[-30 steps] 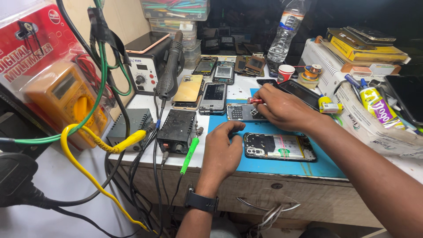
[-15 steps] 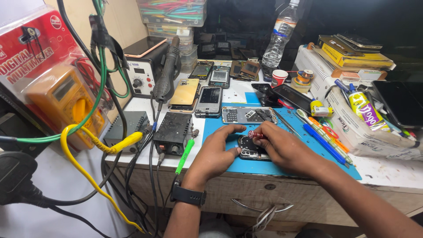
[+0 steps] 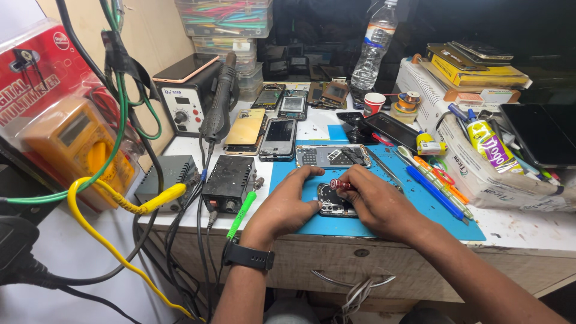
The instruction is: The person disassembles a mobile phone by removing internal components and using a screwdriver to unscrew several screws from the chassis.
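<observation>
Both hands on an opened phone at the near edge of the blue mat.
Left hand fingers curled, pinning the phone's left side; right hand fingers closed on a red-handled screwdriver over it. Risk: tip slips, gouging the board; loose screws may roll off. Farther back: cardboard box holding glue tubes and pens, stacked plastic bins of coloured bits.

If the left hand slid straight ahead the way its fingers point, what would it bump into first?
Probably the opened phone lying flat just beyond the left hand, past a narrow strip of blue mat; depth is hard to judge.
</observation>
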